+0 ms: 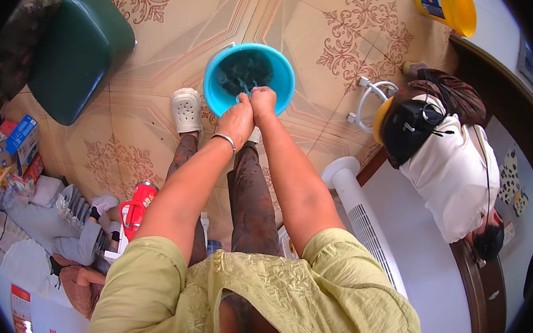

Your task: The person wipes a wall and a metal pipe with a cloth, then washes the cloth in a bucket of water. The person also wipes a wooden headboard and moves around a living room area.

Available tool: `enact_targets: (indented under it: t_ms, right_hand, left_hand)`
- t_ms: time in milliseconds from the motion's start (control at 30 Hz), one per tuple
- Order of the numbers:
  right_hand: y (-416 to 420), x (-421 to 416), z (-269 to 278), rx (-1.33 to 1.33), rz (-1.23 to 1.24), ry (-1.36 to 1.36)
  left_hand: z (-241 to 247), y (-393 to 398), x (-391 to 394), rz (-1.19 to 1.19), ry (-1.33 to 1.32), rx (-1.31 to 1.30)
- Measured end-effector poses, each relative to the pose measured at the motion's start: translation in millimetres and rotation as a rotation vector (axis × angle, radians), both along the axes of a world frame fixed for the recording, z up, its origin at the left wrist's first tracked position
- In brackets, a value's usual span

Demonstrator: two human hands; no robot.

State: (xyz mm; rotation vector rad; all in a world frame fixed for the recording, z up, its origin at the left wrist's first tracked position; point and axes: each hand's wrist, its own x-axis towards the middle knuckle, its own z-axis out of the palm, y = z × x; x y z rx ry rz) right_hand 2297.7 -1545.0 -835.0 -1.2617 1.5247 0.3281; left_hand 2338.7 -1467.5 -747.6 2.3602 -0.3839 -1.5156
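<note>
Both my hands are together over the near rim of a turquoise plastic bucket [286,81]. My left hand [237,121], with a silver bangle at its wrist, is closed around a wet, light-blue cloth [242,98]. Pressed against it, my right hand [263,102] is closed on the same cloth. Only small bits of the cloth show between the fingers, so its size is hidden. Strands of water seem to run down from the hands into the bucket. Dark, rippled water [243,71] fills its lower part.
A dark green padded seat [82,58] is at left. At right, a person in a white top [454,172] is beside a white tower fan [366,216]. A yellow bucket [464,13] is at far right. A red tumbler [141,203] and another person [81,283] are at lower left.
</note>
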Motion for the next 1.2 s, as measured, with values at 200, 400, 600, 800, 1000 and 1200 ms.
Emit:
enact_targets:
  t_ms: [200, 400, 600, 800, 1000, 1200]
  right_hand:
    - [-25.9, 24.5, 69.9, 0.360, -0.029, -0.187]
    - [-52.3, 4.6, 219.4, 0.839, -0.083, -0.630]
    - [-59.5, 6.2, 322.6, 1.095, -0.306, -0.921]
    - [-65.5, 12.2, 368.0, 1.059, -0.185, -0.805]
    - [-51.8, 14.5, 374.4, 0.657, -0.115, -0.623]
    - [-35.4, 16.7, 334.1, 0.284, -0.272, -0.643]
  left_hand:
    - [53.9, -4.1, -5.3, 0.295, -0.167, -0.197]
    - [157.9, 25.0, 12.9, 1.002, 1.278, -0.238]
    - [256.1, 8.5, -14.9, 1.264, 1.804, -0.546]
    - [294.4, 8.1, -15.9, 1.019, 1.393, -0.462]
    - [298.3, -2.4, -23.2, 0.759, 0.620, -0.343]
    - [256.5, 0.6, -20.9, 0.350, -0.044, -0.422]
